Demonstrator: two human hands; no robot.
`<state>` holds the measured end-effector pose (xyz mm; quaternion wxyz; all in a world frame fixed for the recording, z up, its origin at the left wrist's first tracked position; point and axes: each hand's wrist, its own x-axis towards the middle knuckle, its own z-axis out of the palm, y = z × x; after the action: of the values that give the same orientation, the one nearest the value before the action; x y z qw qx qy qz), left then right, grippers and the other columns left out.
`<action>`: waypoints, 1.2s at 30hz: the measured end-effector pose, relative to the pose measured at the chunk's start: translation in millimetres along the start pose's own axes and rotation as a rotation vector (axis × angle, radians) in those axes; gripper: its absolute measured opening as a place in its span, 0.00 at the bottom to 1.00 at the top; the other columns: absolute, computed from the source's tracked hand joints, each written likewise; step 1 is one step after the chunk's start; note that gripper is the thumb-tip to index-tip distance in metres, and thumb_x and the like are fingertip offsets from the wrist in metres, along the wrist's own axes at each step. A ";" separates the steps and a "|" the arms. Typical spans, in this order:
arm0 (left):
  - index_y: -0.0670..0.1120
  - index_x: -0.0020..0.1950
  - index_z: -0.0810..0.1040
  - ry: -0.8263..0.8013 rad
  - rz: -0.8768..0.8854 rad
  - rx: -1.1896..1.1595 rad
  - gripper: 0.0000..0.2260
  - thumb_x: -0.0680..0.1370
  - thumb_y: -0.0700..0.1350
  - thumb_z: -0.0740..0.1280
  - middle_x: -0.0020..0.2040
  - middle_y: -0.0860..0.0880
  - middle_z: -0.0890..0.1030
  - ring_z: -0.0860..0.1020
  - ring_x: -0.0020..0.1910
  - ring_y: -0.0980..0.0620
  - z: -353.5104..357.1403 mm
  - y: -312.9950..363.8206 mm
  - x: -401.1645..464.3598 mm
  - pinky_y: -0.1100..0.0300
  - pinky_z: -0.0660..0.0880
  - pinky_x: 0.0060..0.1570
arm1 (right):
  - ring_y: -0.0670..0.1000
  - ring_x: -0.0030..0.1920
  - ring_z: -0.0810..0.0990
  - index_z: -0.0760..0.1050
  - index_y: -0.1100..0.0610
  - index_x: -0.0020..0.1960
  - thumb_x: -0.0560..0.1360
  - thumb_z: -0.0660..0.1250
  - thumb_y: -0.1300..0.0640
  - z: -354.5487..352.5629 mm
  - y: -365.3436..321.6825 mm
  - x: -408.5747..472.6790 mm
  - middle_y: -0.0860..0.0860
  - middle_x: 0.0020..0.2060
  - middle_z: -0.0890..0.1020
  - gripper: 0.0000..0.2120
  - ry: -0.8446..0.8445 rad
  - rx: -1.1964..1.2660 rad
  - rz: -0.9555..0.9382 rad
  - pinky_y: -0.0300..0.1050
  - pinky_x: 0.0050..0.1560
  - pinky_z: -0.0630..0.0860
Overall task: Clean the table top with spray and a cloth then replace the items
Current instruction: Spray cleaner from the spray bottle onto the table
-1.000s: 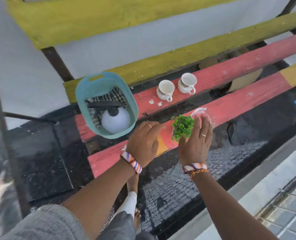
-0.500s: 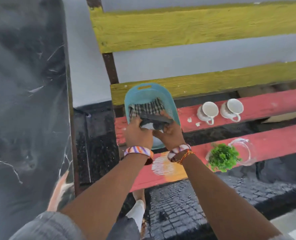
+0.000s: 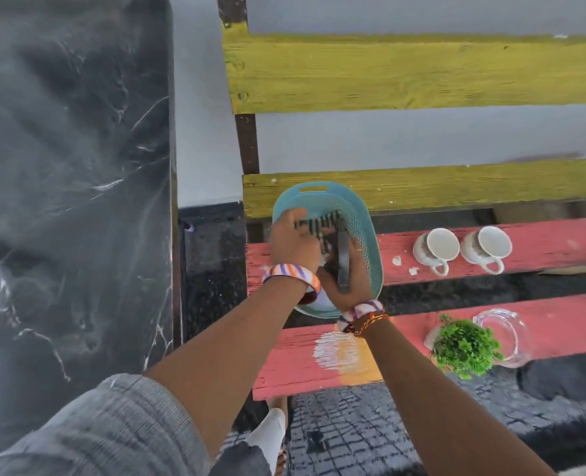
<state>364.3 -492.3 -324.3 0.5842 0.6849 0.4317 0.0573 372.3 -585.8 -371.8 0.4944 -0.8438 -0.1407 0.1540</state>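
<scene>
A teal plastic basket (image 3: 363, 214) sits on the red bench planks, and both my hands are inside it. My left hand (image 3: 293, 240) is closed on a black-and-white checked cloth (image 3: 322, 225) at the basket's far side. My right hand (image 3: 348, 280) grips the black trigger head of a spray bottle (image 3: 343, 262); a bit of the bottle's white body shows below my left wrist. Most of the bottle is hidden by my hands.
Two white cups (image 3: 437, 249) (image 3: 487, 249) stand on the far red plank, right of the basket. A small green plant (image 3: 465, 348) and a clear glass vessel (image 3: 504, 334) sit on the near red plank (image 3: 301, 369). Yellow backrest slats rise behind. A dark marble surface (image 3: 71, 166) lies to the left.
My hands left the plant and glass on the near plank and went into the basket. The left has taken the cloth, the right the spray bottle's head. My view swung left.
</scene>
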 end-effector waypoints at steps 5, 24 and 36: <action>0.41 0.59 0.76 0.061 0.183 -0.032 0.19 0.74 0.28 0.55 0.60 0.44 0.79 0.78 0.58 0.49 -44.2 22.7 -17.7 0.71 0.70 0.42 | 0.56 0.44 0.73 0.69 0.54 0.61 0.64 0.66 0.59 -1.7 -46.5 -21.2 0.66 0.51 0.75 0.25 0.220 0.053 -0.124 0.45 0.45 0.71; 0.42 0.57 0.78 0.284 0.511 0.385 0.18 0.73 0.32 0.56 0.58 0.40 0.80 0.79 0.53 0.41 -349.6 70.6 -56.8 0.63 0.71 0.49 | 0.48 0.23 0.78 0.78 0.57 0.26 0.75 0.65 0.50 27.9 -338.7 -57.1 0.49 0.20 0.78 0.22 -0.123 0.473 0.005 0.46 0.32 0.78; 0.45 0.58 0.78 0.152 0.361 0.772 0.17 0.71 0.34 0.60 0.61 0.41 0.77 0.77 0.58 0.39 -546.5 20.3 40.9 0.49 0.75 0.59 | 0.50 0.17 0.71 0.73 0.57 0.33 0.70 0.71 0.49 178.5 -399.1 30.6 0.55 0.20 0.74 0.14 0.064 0.143 0.133 0.38 0.25 0.71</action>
<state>81.8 -54.0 -154.5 0.2323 0.9116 0.3363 0.0432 295.0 -244.5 -108.0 0.5463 -0.8184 -0.0573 0.1688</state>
